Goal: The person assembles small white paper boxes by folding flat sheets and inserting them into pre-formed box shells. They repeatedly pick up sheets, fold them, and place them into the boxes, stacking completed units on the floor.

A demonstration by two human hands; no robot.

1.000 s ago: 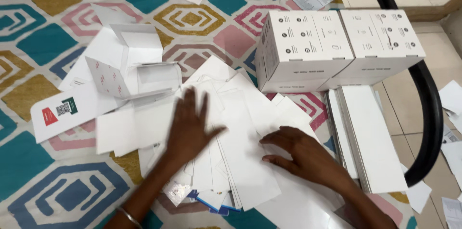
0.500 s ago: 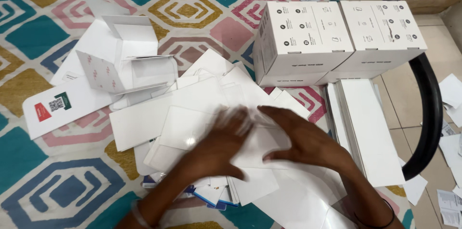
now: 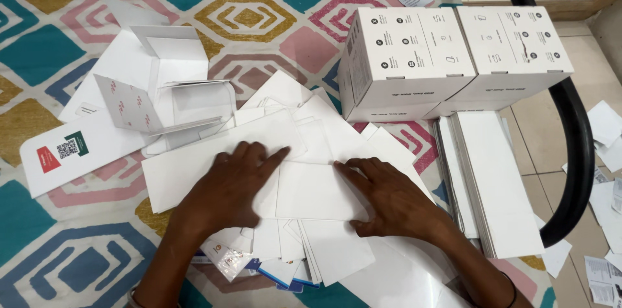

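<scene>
left hand shifted right onto the white sheets, right hand now flat beside it

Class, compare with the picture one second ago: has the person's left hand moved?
Yes. The left hand has slid right across the pile of white cards, toward the two white boxes.

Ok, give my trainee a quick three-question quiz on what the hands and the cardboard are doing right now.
1. True or false: both hands lie flat on white card sheets.
2. What stands nearest the right hand: A) a red bucket, B) two closed white boxes, C) a laptop?
3. What lies beyond the left hand, on the patterned mat?

Key
1. True.
2. B.
3. A half-folded, open white carton.
</scene>
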